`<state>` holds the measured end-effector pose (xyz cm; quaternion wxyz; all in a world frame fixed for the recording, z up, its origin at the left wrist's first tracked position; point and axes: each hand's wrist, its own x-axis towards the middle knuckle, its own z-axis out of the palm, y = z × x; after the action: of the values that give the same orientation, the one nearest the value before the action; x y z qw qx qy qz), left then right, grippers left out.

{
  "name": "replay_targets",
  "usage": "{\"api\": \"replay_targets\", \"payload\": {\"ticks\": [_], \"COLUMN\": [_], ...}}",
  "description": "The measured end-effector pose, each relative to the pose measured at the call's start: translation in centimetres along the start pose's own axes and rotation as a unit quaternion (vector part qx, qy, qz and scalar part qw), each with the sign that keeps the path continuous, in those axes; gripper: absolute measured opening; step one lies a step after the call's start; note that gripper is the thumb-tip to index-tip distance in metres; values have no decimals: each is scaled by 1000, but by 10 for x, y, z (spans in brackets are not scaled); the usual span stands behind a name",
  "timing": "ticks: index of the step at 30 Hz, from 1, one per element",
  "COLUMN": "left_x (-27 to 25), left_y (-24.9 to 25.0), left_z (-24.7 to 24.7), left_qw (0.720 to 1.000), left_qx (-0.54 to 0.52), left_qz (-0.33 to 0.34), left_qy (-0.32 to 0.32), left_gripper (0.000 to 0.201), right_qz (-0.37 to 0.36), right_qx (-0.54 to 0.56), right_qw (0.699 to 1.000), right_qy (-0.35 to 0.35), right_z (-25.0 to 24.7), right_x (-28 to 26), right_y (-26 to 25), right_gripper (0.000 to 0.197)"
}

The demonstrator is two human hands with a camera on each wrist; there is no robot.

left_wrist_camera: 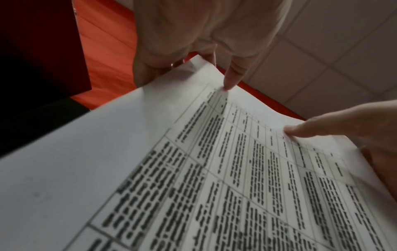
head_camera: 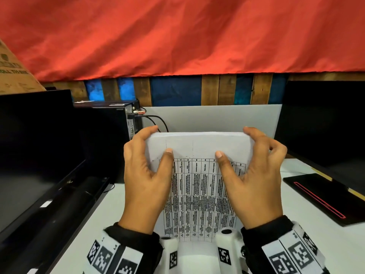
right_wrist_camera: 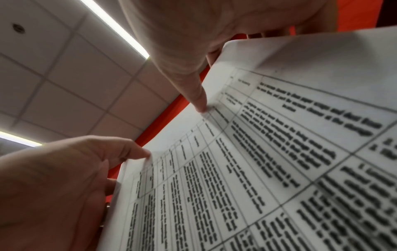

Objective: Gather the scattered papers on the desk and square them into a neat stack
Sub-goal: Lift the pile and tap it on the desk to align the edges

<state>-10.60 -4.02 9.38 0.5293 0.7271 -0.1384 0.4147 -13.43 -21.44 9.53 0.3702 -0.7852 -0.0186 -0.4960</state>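
Wrist cameras (head_camera: 227, 246) up close, then both hands: left hand (head_camera: 146, 175) and right hand (head_camera: 254, 175) grip the papers (head_camera: 199, 186) upright over the desk (head_camera: 296, 224). Gathering looks done; squaring and laying down probably remain.

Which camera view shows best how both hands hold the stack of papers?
The head view: it shows the whole stack of papers upright, the left hand and right hand gripping its sides, thumbs on the front. Both wrist views show only blurred print and thumbs close up.
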Motion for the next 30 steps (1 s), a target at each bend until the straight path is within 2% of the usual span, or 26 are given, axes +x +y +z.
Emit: {"api": "replay_targets", "payload": {"ticks": [5,9,13,18,20,23,25,30], "left_x": [-9,-7,-1,-8,-12,-22,-27,-23], "left_y": [0,0,-7,-8,-14,-18,-16,-20], "left_z": [6,4,1,3,5,8,10,9], "left_qw": [999,999,999,995,986,974,977,973], "left_qx": [-35,24,-24,-86,-131,-170,-150,-166], "left_qz": [14,23,-20,-59,-98,-143,-142,-156], "left_qy": [-15,-19,-41,-11,-18,-35,-47,-30], "left_gripper": [60,44,32,59,55,42,50,40], "right_qz": [-2,4,5,62,112,159,171,187], "right_qx": [-23,-19,12,94,162,223,244,263], "right_qw": [999,999,1000,994,980,960,953,946], "right_qy": [-38,-27,-12,-11,-27,-56,-62,-23], "right_z": [0,-2,-1,-5,-5,2,5,7], "right_x": [1,1,0,6,4,-9,-15,-13], "right_y": [-2,-1,2,4,9,20,24,29], "right_gripper": [58,57,65,72,74,59,54,49]}}
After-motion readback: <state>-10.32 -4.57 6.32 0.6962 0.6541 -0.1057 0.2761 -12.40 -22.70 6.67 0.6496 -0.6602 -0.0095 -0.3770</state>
